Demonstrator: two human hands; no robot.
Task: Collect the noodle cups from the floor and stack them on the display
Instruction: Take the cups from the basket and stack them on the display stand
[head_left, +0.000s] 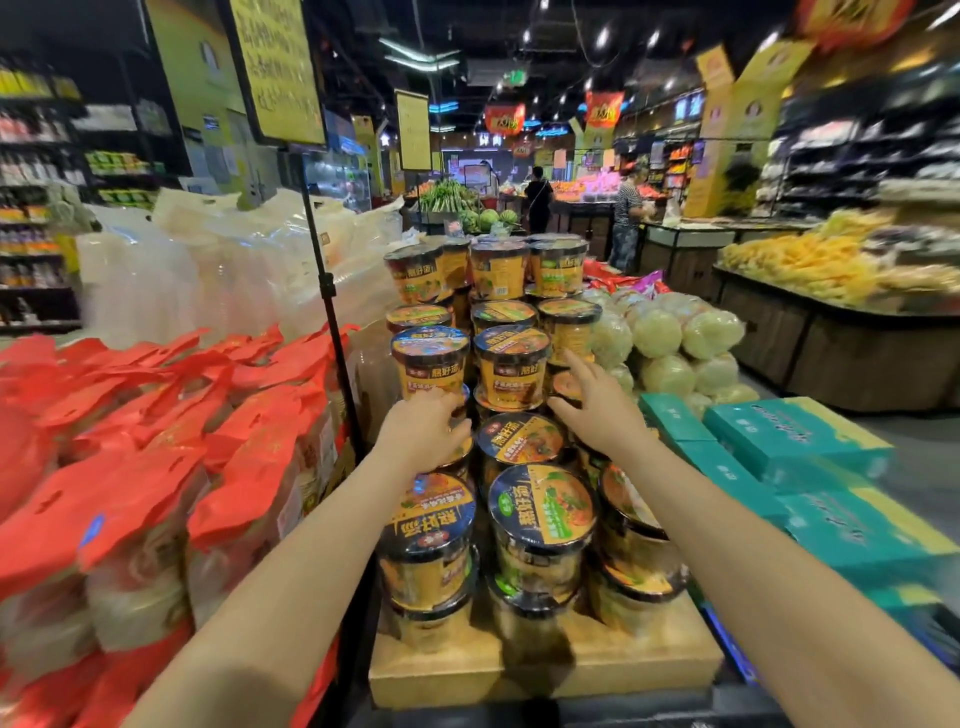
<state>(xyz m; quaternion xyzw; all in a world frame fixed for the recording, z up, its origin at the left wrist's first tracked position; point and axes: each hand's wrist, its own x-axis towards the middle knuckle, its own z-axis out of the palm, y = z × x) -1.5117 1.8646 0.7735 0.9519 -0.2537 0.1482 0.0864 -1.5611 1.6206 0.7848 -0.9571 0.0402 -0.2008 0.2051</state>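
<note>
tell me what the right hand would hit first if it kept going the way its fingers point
Probably the yellow noodle cup in the right-hand column of the stack; the right hand's straight fingertips already reach its lower edge, though depth is hard to judge.

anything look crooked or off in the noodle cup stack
Yes. The top-left noodle cup leans left instead of standing upright like its neighbours. Lower down, the cups do not sit squarely over each other. The left hand grips a cup in the left column; the right hand reaches in, fingers spread. Nothing looks spilled.
</note>
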